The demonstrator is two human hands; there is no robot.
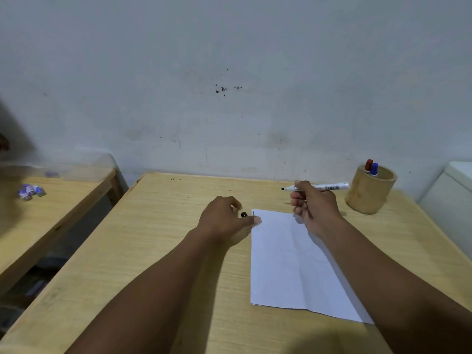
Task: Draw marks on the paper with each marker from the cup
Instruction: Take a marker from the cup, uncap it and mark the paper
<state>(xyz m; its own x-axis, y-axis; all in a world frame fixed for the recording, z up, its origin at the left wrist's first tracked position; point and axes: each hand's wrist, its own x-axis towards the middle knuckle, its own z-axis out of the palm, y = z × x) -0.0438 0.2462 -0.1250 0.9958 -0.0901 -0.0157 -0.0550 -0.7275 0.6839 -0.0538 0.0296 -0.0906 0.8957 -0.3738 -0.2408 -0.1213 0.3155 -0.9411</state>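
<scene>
A white sheet of paper (286,256) lies on the wooden table (158,251), with a small black mark (253,213) near its far left corner. My right hand (313,205) holds an uncapped black marker (321,187) above the paper's far edge, tip pointing left. My left hand (224,221) rests at the paper's left edge and pinches the black cap (244,214). A wooden cup (370,192) at the far right holds a red marker (368,165) and a blue marker (374,169).
A second wooden table (51,208) stands to the left with several small purple-and-white items (32,191) on it. A white object (452,200) sits beyond the right edge. The grey wall runs close behind the table.
</scene>
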